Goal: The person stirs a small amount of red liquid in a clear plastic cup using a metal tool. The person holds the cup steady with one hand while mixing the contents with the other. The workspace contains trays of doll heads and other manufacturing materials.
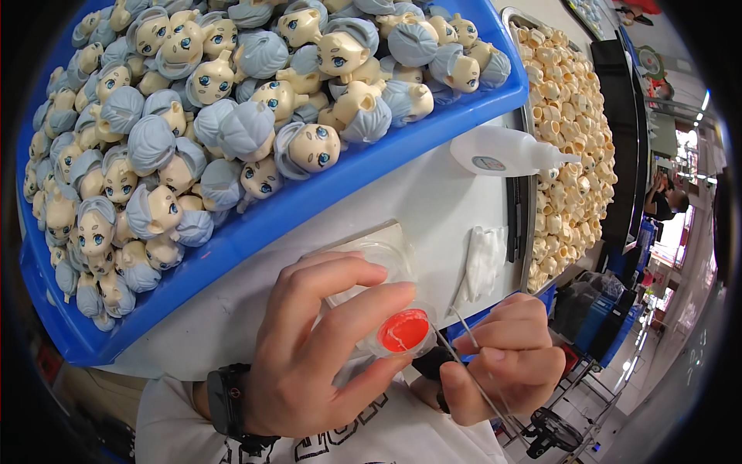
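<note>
My left hand [309, 348] holds a small clear round cup [380, 345] between thumb and fingers, its mouth tilted up. Inside lies a glossy red-orange substance [403, 331] with a pale streak across it. Close to the cup on the right, my right hand [512, 359] is closed around thin metal tweezers [445, 341]. Their two slender tips point up and left, apart from each other, just beside the cup's rim. Behind my left fingers sits a translucent plastic container [390, 251], partly hidden by the hand.
A large blue bin [309, 205] heaped with blue-haired doll heads [216, 81] fills the upper left. At right, a metal tray [529, 267] holds many hollow beige pieces [572, 147]. A white squeeze bottle [502, 151] and folded white tissue [481, 267] lie on the table. Another person [666, 203] is far off.
</note>
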Available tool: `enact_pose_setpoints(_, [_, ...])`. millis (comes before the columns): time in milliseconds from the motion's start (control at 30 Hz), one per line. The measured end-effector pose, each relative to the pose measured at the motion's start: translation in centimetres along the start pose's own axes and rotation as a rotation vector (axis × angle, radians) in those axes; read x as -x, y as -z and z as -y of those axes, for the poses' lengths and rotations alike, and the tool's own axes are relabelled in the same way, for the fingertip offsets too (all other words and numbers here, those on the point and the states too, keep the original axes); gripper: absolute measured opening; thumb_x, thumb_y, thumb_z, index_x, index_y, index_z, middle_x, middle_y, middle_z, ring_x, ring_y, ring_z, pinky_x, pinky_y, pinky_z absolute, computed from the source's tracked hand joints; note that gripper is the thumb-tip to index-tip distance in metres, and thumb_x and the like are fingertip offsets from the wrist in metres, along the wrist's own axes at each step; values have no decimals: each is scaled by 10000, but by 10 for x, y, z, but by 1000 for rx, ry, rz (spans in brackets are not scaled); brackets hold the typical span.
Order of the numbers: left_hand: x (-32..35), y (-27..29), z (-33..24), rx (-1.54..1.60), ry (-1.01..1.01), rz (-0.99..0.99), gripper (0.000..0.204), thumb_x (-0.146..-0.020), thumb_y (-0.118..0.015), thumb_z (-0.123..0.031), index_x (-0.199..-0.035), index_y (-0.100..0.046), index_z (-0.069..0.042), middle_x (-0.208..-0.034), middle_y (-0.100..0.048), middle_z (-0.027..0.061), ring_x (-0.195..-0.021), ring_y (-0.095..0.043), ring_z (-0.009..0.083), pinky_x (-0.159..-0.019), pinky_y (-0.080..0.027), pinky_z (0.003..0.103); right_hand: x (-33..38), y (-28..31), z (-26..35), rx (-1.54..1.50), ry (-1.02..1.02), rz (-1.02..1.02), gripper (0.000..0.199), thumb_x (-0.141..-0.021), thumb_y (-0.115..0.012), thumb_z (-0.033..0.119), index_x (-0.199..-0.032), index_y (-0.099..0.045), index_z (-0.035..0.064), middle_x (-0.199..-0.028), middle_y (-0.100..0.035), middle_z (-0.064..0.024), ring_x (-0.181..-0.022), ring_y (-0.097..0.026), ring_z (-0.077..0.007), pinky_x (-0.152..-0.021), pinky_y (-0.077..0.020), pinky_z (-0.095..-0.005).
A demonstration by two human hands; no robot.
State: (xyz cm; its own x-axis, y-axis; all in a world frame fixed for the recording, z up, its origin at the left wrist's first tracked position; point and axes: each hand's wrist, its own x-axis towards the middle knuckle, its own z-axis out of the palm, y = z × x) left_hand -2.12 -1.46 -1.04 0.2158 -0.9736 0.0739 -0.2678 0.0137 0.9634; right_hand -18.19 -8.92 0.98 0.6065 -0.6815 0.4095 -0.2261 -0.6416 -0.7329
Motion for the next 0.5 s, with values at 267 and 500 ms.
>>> enact_pose_setpoints(267, [-5,1,-1,-2,-43,68,498,-600,-708,-44,-1078,-574,-2,-1072,-512,143,-961,-516,320,-820,-435,388,12,3,-3,-84,11,-297,330,-683,-689,149,-881,-436,77,-672,-502,-45,-598,-428,-143,-559,-309,-277])
enact_pose_setpoints(500, [-6,5,0,-20,-60,146,532,-619,-687,-31,-1128,-533,4,-1131,-507,159,-1016,-503,343,-876,-409,406,12,10,-6,-134,-50,-42,312,-692,-684,148,-865,-436,73,-665,-523,-51,-586,-443,-143,-547,-328,-266])
